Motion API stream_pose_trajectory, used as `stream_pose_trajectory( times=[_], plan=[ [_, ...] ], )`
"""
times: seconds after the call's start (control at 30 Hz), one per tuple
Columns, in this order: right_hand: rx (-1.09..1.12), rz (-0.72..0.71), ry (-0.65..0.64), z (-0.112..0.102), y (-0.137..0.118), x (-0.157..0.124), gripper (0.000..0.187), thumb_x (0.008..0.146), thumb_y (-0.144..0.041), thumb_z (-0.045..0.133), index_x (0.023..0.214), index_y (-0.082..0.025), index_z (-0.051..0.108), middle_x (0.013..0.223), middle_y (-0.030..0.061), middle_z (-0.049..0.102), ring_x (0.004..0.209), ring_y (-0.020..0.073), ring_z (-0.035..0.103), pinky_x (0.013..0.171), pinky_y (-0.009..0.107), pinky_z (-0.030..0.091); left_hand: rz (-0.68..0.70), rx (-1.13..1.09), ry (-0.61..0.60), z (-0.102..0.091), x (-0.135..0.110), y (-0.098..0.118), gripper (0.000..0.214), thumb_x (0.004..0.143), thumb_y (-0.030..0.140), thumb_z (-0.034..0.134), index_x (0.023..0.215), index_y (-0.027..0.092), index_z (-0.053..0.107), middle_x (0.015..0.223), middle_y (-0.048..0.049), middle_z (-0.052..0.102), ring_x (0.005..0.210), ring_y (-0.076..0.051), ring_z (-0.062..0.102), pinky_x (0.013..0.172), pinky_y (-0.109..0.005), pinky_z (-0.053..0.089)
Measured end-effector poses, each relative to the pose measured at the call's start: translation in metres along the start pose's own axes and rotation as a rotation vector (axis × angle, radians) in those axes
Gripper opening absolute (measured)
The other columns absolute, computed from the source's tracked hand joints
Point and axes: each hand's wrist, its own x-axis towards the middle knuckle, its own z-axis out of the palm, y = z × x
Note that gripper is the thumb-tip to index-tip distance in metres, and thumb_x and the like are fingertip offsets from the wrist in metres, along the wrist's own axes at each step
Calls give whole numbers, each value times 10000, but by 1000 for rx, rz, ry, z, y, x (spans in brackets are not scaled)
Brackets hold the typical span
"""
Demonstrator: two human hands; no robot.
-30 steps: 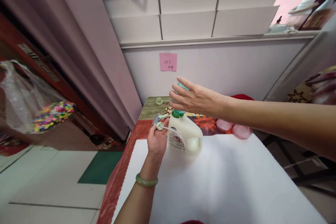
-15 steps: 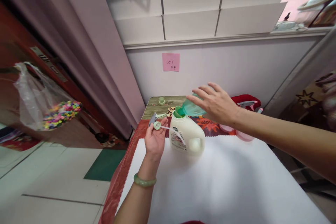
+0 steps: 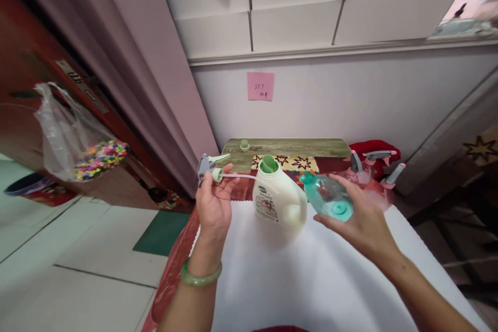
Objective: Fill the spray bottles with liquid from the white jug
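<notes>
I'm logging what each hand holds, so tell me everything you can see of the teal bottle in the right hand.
The teal bottle is see-through tinted plastic, rounded, with a narrow neck: no cap or sprayer on it. It lies tilted, neck up-left toward the white jug, solid teal base facing the camera. The right hand cradles it from below, above the white cloth. The left hand holds a trigger sprayer apart from it.

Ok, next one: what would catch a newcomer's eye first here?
The white jug with its open green neck stands between the two hands. The left hand holds a spray head with its tube, and the right hand holds a teal bottle tilted on the other side. A pink note is stuck on the wall behind.
</notes>
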Motion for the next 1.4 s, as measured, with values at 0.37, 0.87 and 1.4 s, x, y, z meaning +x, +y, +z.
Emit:
stream_pose_trajectory(
  times=[0.37, 0.87, 1.4],
  plan=[
    [32, 73, -3, 11, -18, -41, 830, 712, -385, 799, 1460, -328, 445, 1402, 86, 647, 1249, 379, 637, 957, 545, 576, 133, 133, -100, 39, -32, -2, 289, 914, 430, 681, 966, 145, 676, 938, -119, 781, 782, -201, 764, 710, -308, 631],
    [373, 319, -203, 9, -37, -45, 844, 665, -451, 827, 1397, -275, 445, 1269, 122, 695, 1063, 340, 723, 812, 466, 622, -10, 163, -200, 48, -65, -12, 264, 903, 420, 699, 1009, 178, 696, 900, -82, 778, 913, -244, 763, 863, -366, 603],
    [1093, 577, -358, 24, -48, -48, 981, 626, -694, 833, 1434, -270, 474, 1299, 134, 680, 1135, 351, 678, 939, 472, 544, -370, 43, -227, 48, -87, -18, 500, 834, 448, 782, 1217, 151, 662, 983, -108, 779, 967, -268, 756, 836, -354, 584]
  ],
)
